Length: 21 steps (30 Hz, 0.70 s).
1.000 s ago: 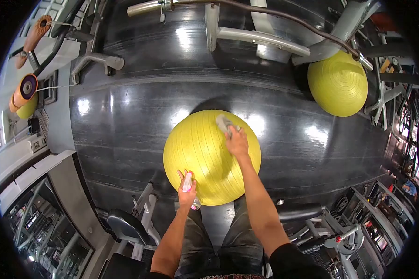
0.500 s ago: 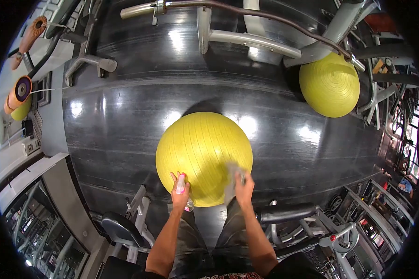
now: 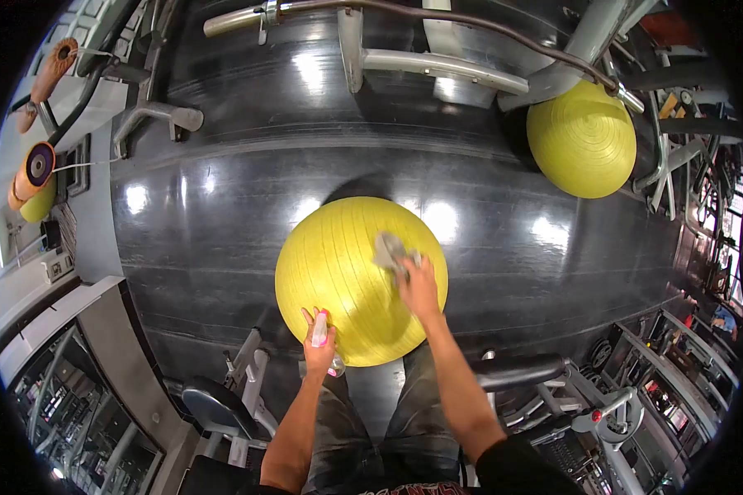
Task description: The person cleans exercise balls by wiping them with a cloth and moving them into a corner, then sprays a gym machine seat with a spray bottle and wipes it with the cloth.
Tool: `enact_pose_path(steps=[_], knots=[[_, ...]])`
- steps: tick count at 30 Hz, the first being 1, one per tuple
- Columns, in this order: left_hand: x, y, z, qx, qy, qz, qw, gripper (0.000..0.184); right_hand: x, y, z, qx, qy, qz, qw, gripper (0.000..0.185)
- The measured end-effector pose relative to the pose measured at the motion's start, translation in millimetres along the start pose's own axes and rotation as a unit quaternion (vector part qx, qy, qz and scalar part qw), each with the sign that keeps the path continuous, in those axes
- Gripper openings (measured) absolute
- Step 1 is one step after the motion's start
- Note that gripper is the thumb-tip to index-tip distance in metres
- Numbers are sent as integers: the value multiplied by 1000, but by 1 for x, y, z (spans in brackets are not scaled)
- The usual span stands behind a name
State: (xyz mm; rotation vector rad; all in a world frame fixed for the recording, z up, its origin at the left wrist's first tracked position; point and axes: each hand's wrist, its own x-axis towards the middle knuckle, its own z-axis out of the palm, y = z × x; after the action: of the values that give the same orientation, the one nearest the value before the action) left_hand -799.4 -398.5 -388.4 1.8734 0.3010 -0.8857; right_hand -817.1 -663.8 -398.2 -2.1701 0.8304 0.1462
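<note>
A large yellow exercise ball [image 3: 338, 264] stands on the dark floor directly in front of my legs. My left hand [image 3: 319, 346] is closed round a clear spray bottle [image 3: 337, 363] with a pink-and-white spray head, at the ball's near left side. Over the ball's upper right, my right hand [image 3: 418, 285] grips a crumpled grey cloth [image 3: 390, 250], which appears to lie against the ball's surface. Part of the bottle is hidden behind my left hand.
Another yellow exercise ball [image 3: 582, 144] sits at the right rear beside a machine frame. A curved barbell [image 3: 454, 18] crosses the far side. A padded bench [image 3: 512, 374] is close on my right, and a black seat [image 3: 216, 406] on my left.
My right hand has moved the cloth forward and slightly left, from the ball's near right side to its upper right. My left hand and the bottle have stayed nearly in place.
</note>
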Motion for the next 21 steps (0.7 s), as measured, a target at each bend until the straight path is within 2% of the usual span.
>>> enact_pose_path(steps=[1,6,8,11,12,15,16,17,19,21], knots=[[1,1,0,-1,2,1,1000,55,-29,7,1,35,30,-12,999,36],[1,9,2,13,-1,10,1000,54,-148,33,-1,85,10,64,994,35],[1,10,4,24,-1,14,1000,53,-168,47,3,135,-31,149,979,32],[1,4,3,49,8,36,998,51,-160,68,0,138,27,159,977,29],[2,0,5,60,14,56,997,50,-141,57,-11,152,70,188,968,28],[3,-7,9,83,34,91,992,49,-78,48,-15,189,215,188,940,31],[3,-7,9,86,33,91,992,49,-57,46,-15,147,240,168,945,33],[2,-6,9,86,30,93,991,49,-41,41,-16,149,241,171,944,33],[2,-9,7,90,25,97,991,50,-23,26,-18,-7,164,154,974,32],[5,-12,6,79,10,66,995,53,-40,20,7,3,180,193,965,30]])
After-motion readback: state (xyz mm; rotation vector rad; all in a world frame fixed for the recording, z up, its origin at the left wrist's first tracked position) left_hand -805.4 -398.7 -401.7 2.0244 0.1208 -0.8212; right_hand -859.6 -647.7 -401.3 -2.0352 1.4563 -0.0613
